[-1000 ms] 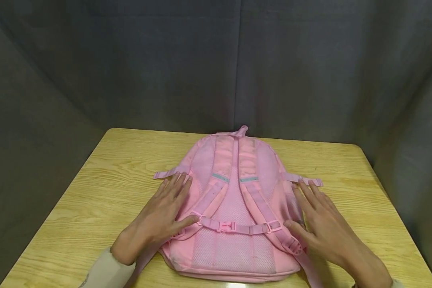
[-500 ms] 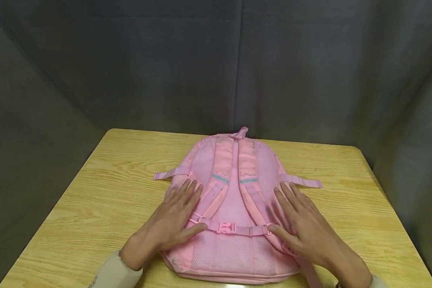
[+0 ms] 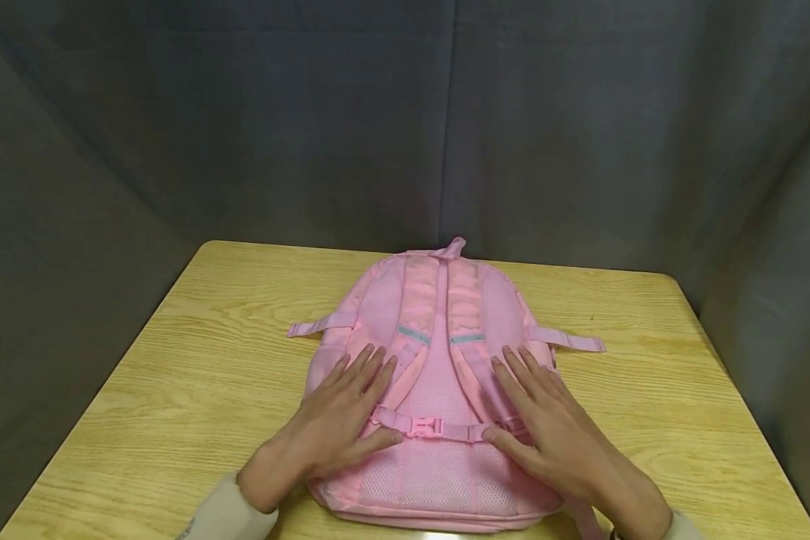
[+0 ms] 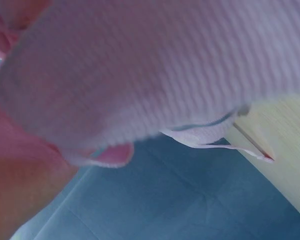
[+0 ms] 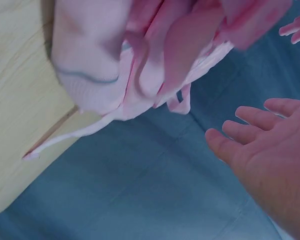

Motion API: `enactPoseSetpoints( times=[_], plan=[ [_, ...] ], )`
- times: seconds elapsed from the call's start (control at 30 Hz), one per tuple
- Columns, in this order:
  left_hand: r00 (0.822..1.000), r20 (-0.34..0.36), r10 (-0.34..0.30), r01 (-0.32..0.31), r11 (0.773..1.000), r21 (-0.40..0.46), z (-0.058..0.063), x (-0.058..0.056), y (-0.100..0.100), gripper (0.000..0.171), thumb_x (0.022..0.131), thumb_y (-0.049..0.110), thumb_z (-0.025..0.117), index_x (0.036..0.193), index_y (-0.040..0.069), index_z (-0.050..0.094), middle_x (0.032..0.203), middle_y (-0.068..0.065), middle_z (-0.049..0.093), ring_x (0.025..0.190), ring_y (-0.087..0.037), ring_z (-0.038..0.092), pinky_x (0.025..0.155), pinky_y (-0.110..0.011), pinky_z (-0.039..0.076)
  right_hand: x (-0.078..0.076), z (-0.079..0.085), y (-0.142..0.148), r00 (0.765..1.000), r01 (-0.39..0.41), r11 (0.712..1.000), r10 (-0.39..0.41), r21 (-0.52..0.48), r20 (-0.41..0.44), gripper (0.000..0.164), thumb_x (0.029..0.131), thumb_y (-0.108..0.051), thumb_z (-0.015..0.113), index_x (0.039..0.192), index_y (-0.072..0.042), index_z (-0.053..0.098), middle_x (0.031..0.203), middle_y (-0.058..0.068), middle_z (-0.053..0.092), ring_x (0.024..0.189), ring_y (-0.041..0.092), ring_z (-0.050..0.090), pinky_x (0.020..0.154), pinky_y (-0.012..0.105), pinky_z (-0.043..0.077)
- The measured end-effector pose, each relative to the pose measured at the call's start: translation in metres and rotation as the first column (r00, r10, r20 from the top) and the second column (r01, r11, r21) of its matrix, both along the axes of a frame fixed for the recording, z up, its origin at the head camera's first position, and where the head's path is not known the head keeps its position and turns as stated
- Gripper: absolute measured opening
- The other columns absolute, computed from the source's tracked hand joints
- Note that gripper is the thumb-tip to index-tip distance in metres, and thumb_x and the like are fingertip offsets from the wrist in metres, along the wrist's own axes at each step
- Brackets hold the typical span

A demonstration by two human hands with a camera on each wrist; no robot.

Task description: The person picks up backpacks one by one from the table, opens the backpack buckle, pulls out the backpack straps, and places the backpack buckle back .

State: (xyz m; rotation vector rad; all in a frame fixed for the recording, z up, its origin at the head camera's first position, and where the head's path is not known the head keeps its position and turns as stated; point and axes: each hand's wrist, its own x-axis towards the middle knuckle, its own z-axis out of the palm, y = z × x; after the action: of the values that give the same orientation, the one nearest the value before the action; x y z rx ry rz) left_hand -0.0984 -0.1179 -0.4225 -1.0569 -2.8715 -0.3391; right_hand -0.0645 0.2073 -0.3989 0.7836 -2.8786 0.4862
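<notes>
Lying flat on the tabletop [image 3: 175, 360], the bag [image 3: 439, 382] has the left hand [image 3: 340, 412] and right hand [image 3: 553, 424] over it, both outspread and holding nothing. It looks soft and likely to sag when squeezed, its weight hard to judge; the padded straps [image 3: 421, 292] or top loop [image 3: 455, 246] seem surer holds than the stiff buckle [image 3: 424, 427].

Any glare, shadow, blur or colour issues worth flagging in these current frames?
Head view: mostly clear, with a small glare spot on the table at the bottom edge and a soft shadow on the backpack beside the right hand; left wrist view: the backpack is very close and blurred; both wrist views: the backdrop looks blue, against dark grey in the head view.
</notes>
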Motion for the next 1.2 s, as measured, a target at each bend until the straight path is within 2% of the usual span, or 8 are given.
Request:
enactPoseSetpoints(
  times=[0.17,0.27,0.57,0.87,1.2],
  plan=[
    [1.0,0.027,-0.015,0.016,0.999,-0.033,-0.001,0.003,0.005,0.093,0.095,0.071,0.042,0.159,0.008,0.018,0.164,-0.017,0.019,0.153,-0.03,0.014,0.123,-0.049,0.015,0.0,-0.008,-0.012,0.999,-0.044,0.999,0.044,0.032,-0.003,0.087,0.093,-0.057,0.06,0.156,-0.007,0.03,0.165,0.012,0.021,0.151,0.036,0.02,0.119,0.053,0.023],
    [0.999,0.035,-0.025,0.026,0.999,-0.04,-0.003,0.006,0.008,0.092,0.095,0.07,0.042,0.159,0.009,0.018,0.165,-0.016,0.018,0.153,-0.029,0.012,0.123,-0.048,0.015,0.001,-0.013,-0.019,0.997,-0.075,0.997,0.075,0.022,-0.003,0.086,0.093,-0.058,0.059,0.156,-0.006,0.031,0.164,0.013,0.022,0.15,0.036,0.022,0.115,0.057,0.028],
    [0.998,0.028,-0.054,0.056,0.996,-0.065,-0.006,0.009,0.014,0.091,0.095,0.07,0.041,0.159,0.008,0.02,0.165,-0.015,0.02,0.153,-0.029,0.011,0.124,-0.046,0.013,0.005,-0.021,-0.03,0.994,-0.113,0.993,0.113,0.018,0.01,0.085,0.094,-0.058,0.057,0.154,-0.003,0.032,0.163,0.015,0.026,0.15,0.036,0.023,0.116,0.054,0.028],
    [0.998,0.018,-0.061,0.062,0.993,-0.097,-0.006,0.011,0.018,0.089,0.097,0.069,0.037,0.159,0.009,0.018,0.165,-0.015,0.019,0.153,-0.028,0.011,0.124,-0.045,0.012,0.004,-0.023,-0.035,0.992,-0.121,0.993,0.121,0.017,-0.041,0.085,0.093,-0.061,0.057,0.153,-0.006,0.036,0.162,0.014,0.03,0.149,0.033,0.026,0.12,0.04,0.021],
    [0.994,-0.009,-0.109,0.107,0.986,-0.127,-0.008,0.013,0.026,0.088,0.097,0.069,0.035,0.159,0.008,0.02,0.164,-0.015,0.021,0.153,-0.029,0.01,0.124,-0.047,0.013,0.003,-0.026,-0.041,0.99,-0.141,0.99,0.142,0.018,-0.029,0.083,0.094,-0.062,0.054,0.152,-0.004,0.039,0.16,0.013,0.033,0.15,0.032,0.026,0.117,0.047,0.029]
  ],
)
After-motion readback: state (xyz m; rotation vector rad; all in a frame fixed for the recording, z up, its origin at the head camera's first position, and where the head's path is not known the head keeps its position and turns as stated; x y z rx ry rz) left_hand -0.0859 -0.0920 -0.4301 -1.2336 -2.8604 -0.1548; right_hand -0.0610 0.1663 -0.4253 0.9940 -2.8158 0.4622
